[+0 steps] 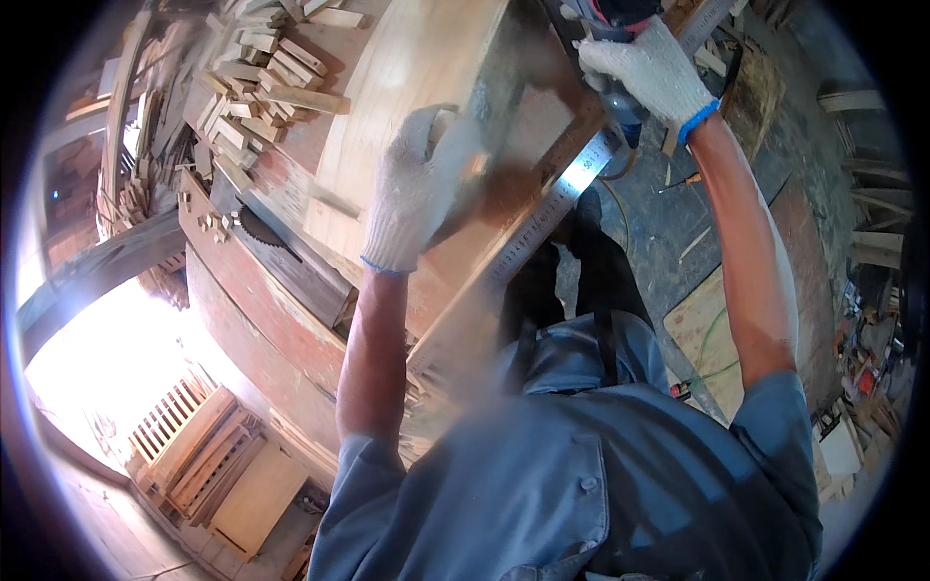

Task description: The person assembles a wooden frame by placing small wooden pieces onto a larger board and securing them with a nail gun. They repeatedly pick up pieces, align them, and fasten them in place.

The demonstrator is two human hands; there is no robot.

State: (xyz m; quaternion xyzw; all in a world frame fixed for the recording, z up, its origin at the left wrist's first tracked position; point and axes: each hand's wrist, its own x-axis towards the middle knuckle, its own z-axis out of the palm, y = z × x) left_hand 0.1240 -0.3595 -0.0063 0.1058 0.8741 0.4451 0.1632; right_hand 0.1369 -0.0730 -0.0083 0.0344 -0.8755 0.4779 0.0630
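Note:
My left hand [412, 189], in a white knitted glove, is raised over the pale wooden panel [412, 58] on the workbench. Its fingers are bent and blurred, with what looks like a small tan wooden piece [474, 166] between them. At the upper right my gloved right hand [654, 73] is wrapped around a dark power drill [630, 128] with some red on its body. The drill's nose points down past the bench edge. Along that edge runs a shiny metal ruler [542, 215], below both hands.
Several small wood blocks [257, 107] lie heaped on the bench at the far left. A toothed circular saw blade [260, 230] sticks up near the left side. Wood scraps, a cable and a screwdriver [681, 182] lie on the floor to the right. Slatted wooden pieces [174, 412] stand lower left.

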